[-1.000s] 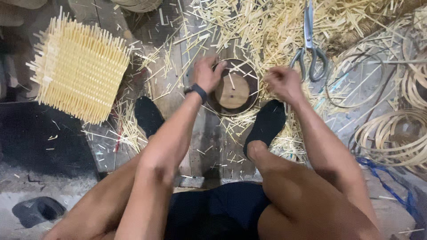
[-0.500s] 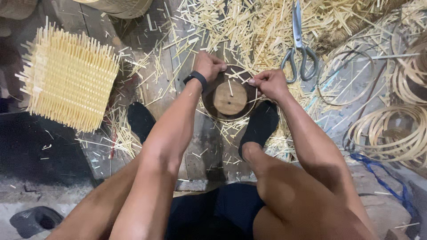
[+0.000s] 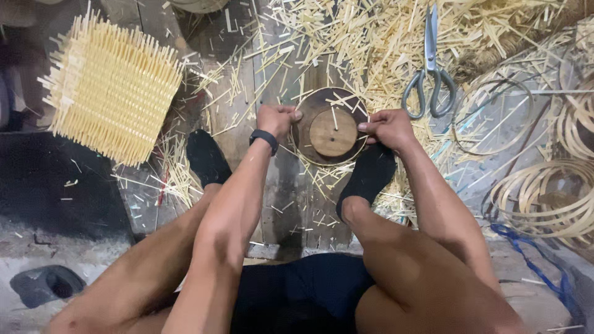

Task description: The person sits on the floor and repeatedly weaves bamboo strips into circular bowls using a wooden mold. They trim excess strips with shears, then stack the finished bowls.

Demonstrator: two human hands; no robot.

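Both grips pinch bamboo hoop (image 3: pixel 307 158) | left hand (image 3: pixel 276 120), right hand (image 3: pixel 387 128) flank round wooden form (image 3: pixel 333 132)

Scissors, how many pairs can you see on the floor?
1. The scissors lie on the straw litter past the right hand, blades pointing away from the person. More could be buried under the straw.

the round wooden form (image 3: pixel 333 132) lies on the plank floor (image 3: pixel 278 198) between both hands, left hand (image 3: pixel 276 120) at its 9 o'clock, right hand (image 3: pixel 387 127) at 3. scissors (image 3: pixel 430 74) lie at 1 o'clock, woven mat (image 3: pixel 111 93) at 9, coiled strips (image 3: pixel 544 198) at 4.
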